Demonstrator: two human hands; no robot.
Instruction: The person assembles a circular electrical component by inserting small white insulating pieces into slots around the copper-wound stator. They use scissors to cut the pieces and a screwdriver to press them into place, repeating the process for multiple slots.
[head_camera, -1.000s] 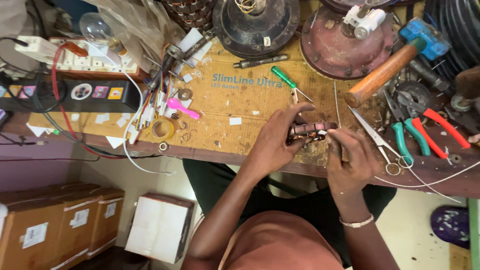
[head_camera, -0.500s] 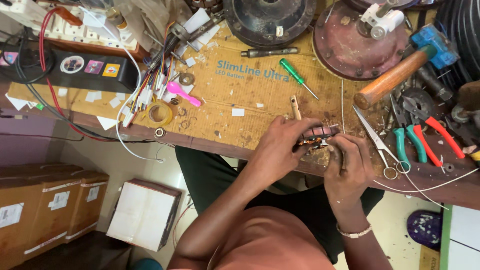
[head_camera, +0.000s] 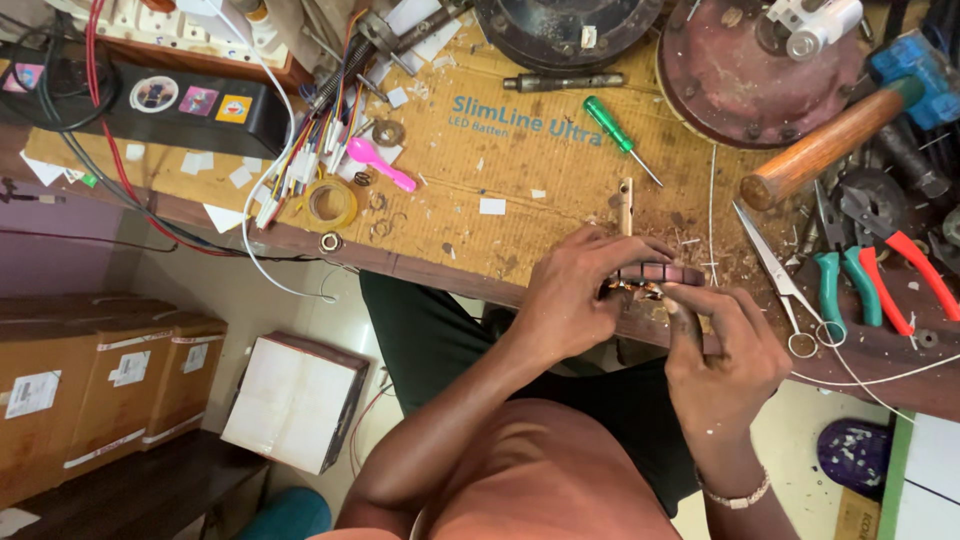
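Both hands pinch one small dark ribbed part (head_camera: 655, 274) with copper windings at workbench (head_camera: 470, 225) near edge: left hand (head_camera: 578, 300) grips its end, right hand (head_camera: 722, 352) closed underneath. Green-handled screwdriver (head_camera: 615, 130) on cardboard sheet behind; steel scissors (head_camera: 775, 275) right.

left hand (head_camera: 575, 300) and right hand (head_camera: 722, 355) meet, fingers curled (each grip pinched tight); both forearms bent inward

Bare arms, a bracelet (head_camera: 735, 495) on one wrist.
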